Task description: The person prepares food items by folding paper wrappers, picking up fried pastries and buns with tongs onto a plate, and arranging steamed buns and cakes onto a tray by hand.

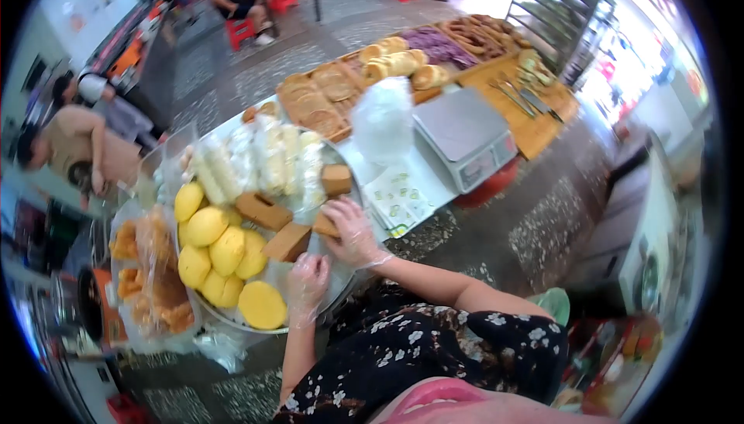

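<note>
On a large round tray (346,291) lie brown cake blocks (263,211), several yellow buns (227,250) and pale wrapped rolls (273,154). My right hand (353,232), in a clear plastic glove, grips a brown cake block (325,225) at the tray's right side. Close below it, my left hand (308,284), also gloved, has its fingers curled together beside another brown block (287,243); whatever it may hold is hidden. One more block (336,180) sits above my right hand.
Behind the tray stand a scale (466,133), a clear plastic bag (381,120) and trays of flatbreads (314,98). Bagged fried food (153,277) is at the left. Utensils lie on a wooden board (508,118). People stand at the far left.
</note>
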A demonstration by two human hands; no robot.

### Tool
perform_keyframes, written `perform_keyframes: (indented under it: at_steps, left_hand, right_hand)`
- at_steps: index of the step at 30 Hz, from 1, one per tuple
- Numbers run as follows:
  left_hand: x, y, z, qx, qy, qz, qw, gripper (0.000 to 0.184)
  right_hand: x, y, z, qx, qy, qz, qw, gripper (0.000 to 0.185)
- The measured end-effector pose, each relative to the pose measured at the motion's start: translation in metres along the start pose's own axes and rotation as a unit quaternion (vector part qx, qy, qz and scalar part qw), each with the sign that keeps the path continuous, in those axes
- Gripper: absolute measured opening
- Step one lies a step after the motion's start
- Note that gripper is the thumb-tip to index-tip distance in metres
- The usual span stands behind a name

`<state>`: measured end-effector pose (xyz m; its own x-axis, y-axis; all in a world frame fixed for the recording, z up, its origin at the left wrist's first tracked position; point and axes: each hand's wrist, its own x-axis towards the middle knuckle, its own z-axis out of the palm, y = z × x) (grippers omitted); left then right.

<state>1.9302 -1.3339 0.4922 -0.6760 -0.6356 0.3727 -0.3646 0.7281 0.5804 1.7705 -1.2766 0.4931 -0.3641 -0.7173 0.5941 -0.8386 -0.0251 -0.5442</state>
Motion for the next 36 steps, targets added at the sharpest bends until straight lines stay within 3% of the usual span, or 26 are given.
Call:
perform_keyframes:
  at_steps: [4, 26, 36]
  left_hand:
    - [-0.007, -0.011, 0.001, -0.021, -0.022, 0.006, 1.0, 0.016]
    - [-0.008, -0.016, 0.003, 0.002, 0.042, -0.021, 0.999, 0.019]
    - [-0.009, -0.022, 0.009, -0.002, -0.003, -0.037, 0.999, 0.02]
  right_hand:
    - [0.004, 0.001, 0.011, 0.004, 0.004, -0.058, 0.998, 0.051]
    - [0.004, -0.008, 0.01, -0.003, -0.017, -0.052, 0.999, 0.055]
    - [0.002, -0.006, 0.011, -0.006, -0.019, -0.055, 0.998, 0.055]
